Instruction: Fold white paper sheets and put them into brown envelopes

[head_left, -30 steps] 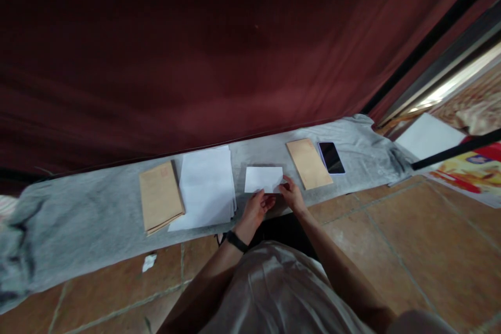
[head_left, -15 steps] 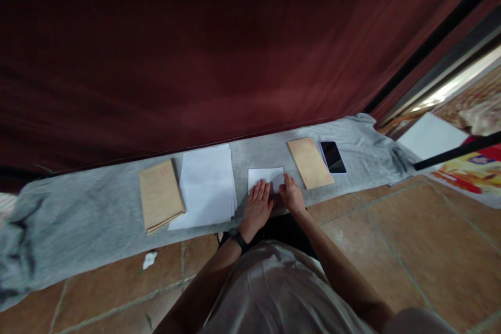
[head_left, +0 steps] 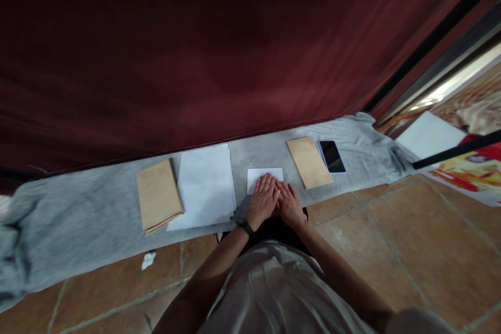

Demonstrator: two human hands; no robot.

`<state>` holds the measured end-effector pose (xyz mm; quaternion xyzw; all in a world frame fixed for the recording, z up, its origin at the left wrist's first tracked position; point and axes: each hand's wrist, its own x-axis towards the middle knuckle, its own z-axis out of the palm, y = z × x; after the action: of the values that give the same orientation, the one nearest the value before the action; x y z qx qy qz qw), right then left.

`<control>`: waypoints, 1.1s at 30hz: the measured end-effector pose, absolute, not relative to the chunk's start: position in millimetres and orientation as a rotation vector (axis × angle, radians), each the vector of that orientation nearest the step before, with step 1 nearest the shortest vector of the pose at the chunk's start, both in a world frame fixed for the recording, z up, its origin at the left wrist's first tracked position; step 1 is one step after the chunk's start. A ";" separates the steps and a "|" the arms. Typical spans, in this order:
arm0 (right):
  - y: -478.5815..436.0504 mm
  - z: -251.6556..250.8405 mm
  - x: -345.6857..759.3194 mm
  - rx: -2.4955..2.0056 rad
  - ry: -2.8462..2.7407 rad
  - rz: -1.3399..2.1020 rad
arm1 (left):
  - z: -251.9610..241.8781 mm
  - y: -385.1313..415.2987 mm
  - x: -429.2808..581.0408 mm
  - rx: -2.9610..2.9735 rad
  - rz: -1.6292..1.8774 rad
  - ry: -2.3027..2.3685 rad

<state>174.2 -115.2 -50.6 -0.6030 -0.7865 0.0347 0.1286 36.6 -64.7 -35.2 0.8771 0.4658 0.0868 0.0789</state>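
Observation:
A small folded sheet of white paper [head_left: 253, 176] lies on the grey cloth in front of me. My left hand [head_left: 264, 197] rests flat on it, fingers stretched out and pointing away from me. Close against it, my right hand [head_left: 288, 202] also lies flat over the paper's right part, its fingertips meeting the left hand's fingers. Both palms hide the paper's near edge. To the left is a stack of white paper sheets [head_left: 205, 182], and to the right a single brown envelope [head_left: 310, 162].
Several brown envelopes [head_left: 158, 193] are piled left of the white sheets. A phone [head_left: 332, 156] with a dark screen lies beyond the right envelope. Grey cloth [head_left: 90, 209] covers the long narrow surface, and a dark red curtain [head_left: 219, 62] hangs behind it.
My left hand has slid slightly right and forward across the paper. My right hand has come in from the paper's right edge and flattened beside the left one.

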 end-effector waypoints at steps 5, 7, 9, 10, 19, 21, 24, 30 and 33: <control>-115.1 -48.2 173.2 -1.760 -2.316 0.089 | -42.0 -53.8 38.9 2.583 0.244 1.468; -114.1 -48.4 173.0 -1.764 -2.294 0.098 | -44.2 -50.4 33.7 2.584 0.235 1.491; -113.7 -48.9 172.8 -1.766 -2.269 0.110 | -45.8 -47.7 26.4 2.588 0.232 1.515; -113.8 -49.2 172.8 -1.767 -2.258 0.115 | -46.5 -46.7 22.5 2.583 0.232 1.539; -106.0 -48.0 174.4 -1.784 -2.141 0.186 | -48.9 -51.3 5.0 2.474 0.236 1.778; -95.6 -46.3 171.3 -1.779 -2.136 0.187 | -49.3 -52.5 5.8 2.466 0.243 1.788; -78.2 -45.6 165.0 -1.741 -2.203 0.179 | -49.9 -52.7 7.1 2.459 0.238 1.795; -64.9 -57.1 171.2 -1.759 -2.246 0.106 | -51.7 -52.6 7.4 2.459 0.264 1.797; -67.3 -63.4 182.4 -1.797 -2.201 0.053 | -51.8 -52.7 7.2 2.465 0.260 1.798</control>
<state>182.4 -67.3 -63.4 -0.6253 -0.7658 0.0185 0.1491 7.2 -52.7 -51.8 0.8045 0.5866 0.0848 0.0397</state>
